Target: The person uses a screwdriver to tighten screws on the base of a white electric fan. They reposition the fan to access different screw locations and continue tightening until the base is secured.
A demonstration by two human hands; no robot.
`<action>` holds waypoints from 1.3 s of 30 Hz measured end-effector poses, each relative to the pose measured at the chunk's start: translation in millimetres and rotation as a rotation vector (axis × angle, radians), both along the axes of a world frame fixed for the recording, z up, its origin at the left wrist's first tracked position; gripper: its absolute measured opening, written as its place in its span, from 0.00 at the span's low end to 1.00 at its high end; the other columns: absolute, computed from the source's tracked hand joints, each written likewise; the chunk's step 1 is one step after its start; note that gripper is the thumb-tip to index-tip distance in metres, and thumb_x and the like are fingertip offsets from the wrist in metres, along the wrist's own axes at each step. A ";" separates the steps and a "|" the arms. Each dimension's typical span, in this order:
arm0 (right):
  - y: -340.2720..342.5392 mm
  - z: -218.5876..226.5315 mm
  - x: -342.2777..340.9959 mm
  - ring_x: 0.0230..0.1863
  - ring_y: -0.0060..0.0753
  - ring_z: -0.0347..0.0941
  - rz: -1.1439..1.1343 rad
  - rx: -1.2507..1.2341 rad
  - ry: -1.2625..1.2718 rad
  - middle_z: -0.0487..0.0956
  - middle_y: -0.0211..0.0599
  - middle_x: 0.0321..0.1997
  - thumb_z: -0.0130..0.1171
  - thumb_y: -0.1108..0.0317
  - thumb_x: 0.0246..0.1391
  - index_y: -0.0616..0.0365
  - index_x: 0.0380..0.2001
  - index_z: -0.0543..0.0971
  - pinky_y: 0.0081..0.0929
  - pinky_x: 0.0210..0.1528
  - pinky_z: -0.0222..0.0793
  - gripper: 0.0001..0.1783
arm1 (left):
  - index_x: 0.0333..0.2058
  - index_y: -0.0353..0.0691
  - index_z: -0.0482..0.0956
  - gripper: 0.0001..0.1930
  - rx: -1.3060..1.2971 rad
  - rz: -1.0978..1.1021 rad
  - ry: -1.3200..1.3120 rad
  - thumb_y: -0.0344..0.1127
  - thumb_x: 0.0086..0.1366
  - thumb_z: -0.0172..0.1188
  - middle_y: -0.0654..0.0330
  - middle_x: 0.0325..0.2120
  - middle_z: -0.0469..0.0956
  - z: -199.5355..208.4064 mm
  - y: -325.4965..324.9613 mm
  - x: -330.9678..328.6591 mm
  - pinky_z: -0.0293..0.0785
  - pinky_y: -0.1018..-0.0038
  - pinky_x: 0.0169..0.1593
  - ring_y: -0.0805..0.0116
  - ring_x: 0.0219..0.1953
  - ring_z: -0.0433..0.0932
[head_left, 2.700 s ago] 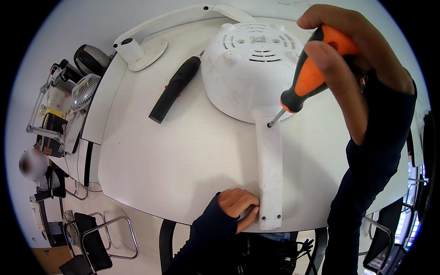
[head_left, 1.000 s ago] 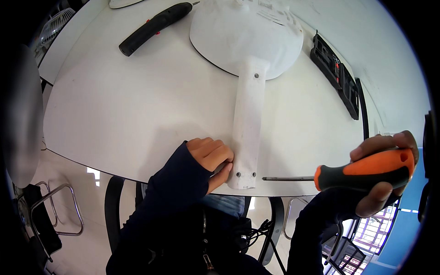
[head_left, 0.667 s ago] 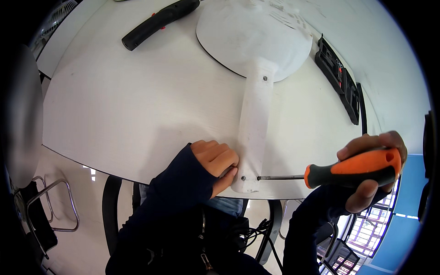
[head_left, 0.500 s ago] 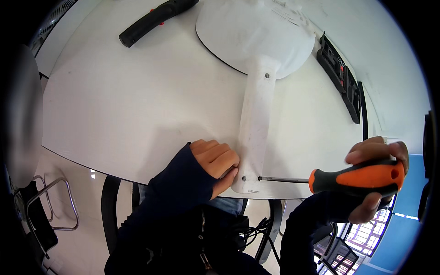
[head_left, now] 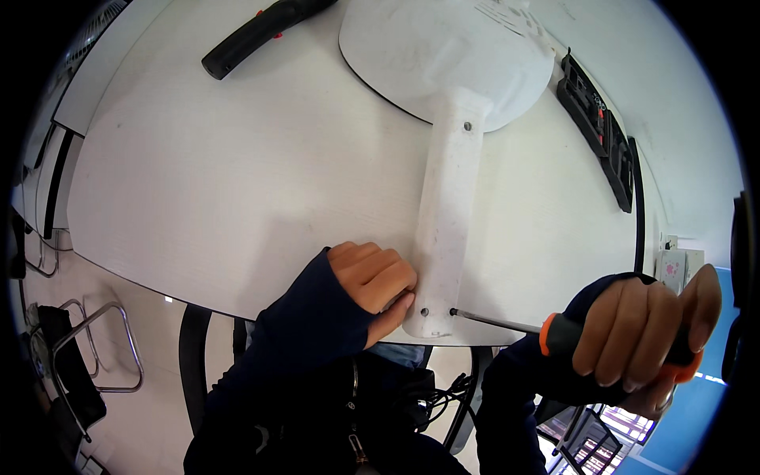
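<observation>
A white appliance lies on the table, with a broad rounded body (head_left: 443, 63) at the far side and a long narrow handle (head_left: 450, 198) running toward me. The handle has one screw hole near its far end and more near its close end. My left hand (head_left: 372, 281) is closed against the left edge of the handle's near end; its fingertips are partly hidden. In my right hand (head_left: 641, 336) is a screwdriver (head_left: 562, 336) with an orange and black grip, fingers wrapped round it. Its thin shaft points left, the tip at a hole in the handle's right side.
A black tool with red buttons (head_left: 257, 39) lies at the far left of the white table (head_left: 198, 182). Along the right edge sits an open black case (head_left: 598, 127) of small bits. Chairs (head_left: 103, 348) stand on the floor at left, and black cables (head_left: 451, 396) hang near my lap.
My right hand has turned its grip on the screwdriver, so the backs of its fingers now cover the handle. The view has shifted slightly. My left hand keeps its place beside the white handle.
</observation>
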State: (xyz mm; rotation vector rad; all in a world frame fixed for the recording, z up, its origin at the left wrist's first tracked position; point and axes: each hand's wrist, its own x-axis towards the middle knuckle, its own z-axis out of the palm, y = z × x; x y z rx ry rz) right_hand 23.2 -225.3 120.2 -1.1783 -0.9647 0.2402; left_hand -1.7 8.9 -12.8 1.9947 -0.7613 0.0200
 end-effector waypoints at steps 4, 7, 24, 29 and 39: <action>11.4 -5.3 -2.6 0.16 0.32 0.72 -0.049 0.050 0.001 0.73 0.38 0.20 0.64 0.70 0.43 0.55 0.41 0.59 0.21 0.16 0.72 0.26 | 0.25 0.39 0.73 0.07 0.006 0.014 0.002 0.24 0.49 0.63 0.60 0.22 0.75 1.8 0.9 -0.4 0.65 0.69 0.30 0.62 0.24 0.73; 17.4 -14.2 -14.6 0.20 0.32 0.73 -0.365 0.096 -0.144 0.74 0.38 0.25 0.65 0.61 0.45 0.55 0.42 0.61 0.22 0.20 0.72 0.27 | 0.25 0.39 0.73 0.07 0.011 0.009 0.014 0.24 0.49 0.62 0.60 0.22 0.75 4.6 0.7 -0.2 0.64 0.70 0.30 0.63 0.24 0.73; 8.5 -2.4 -19.5 0.28 0.36 0.76 0.007 -0.016 0.063 0.75 0.44 0.32 0.62 0.63 0.49 0.57 0.45 0.67 0.31 0.26 0.75 0.22 | 0.26 0.40 0.73 0.08 0.022 0.008 -0.004 0.24 0.48 0.63 0.61 0.22 0.75 4.3 1.2 -2.5 0.64 0.70 0.31 0.64 0.24 0.73; 16.7 -4.2 -21.0 0.17 0.32 0.72 -0.023 -0.010 0.106 0.71 0.39 0.24 0.63 0.57 0.47 0.55 0.44 0.58 0.22 0.15 0.71 0.29 | 0.26 0.39 0.73 0.08 0.007 0.020 0.000 0.24 0.48 0.63 0.60 0.22 0.75 1.5 2.1 -1.6 0.64 0.70 0.30 0.63 0.24 0.73; 24.3 -15.5 -27.9 0.32 0.34 0.75 -0.363 0.181 -0.109 0.73 0.38 0.30 0.65 0.56 0.44 0.55 0.32 0.70 0.30 0.29 0.74 0.19 | 0.26 0.39 0.74 0.07 0.026 0.012 0.014 0.24 0.48 0.63 0.60 0.22 0.75 2.3 3.3 -2.2 0.65 0.70 0.31 0.63 0.25 0.73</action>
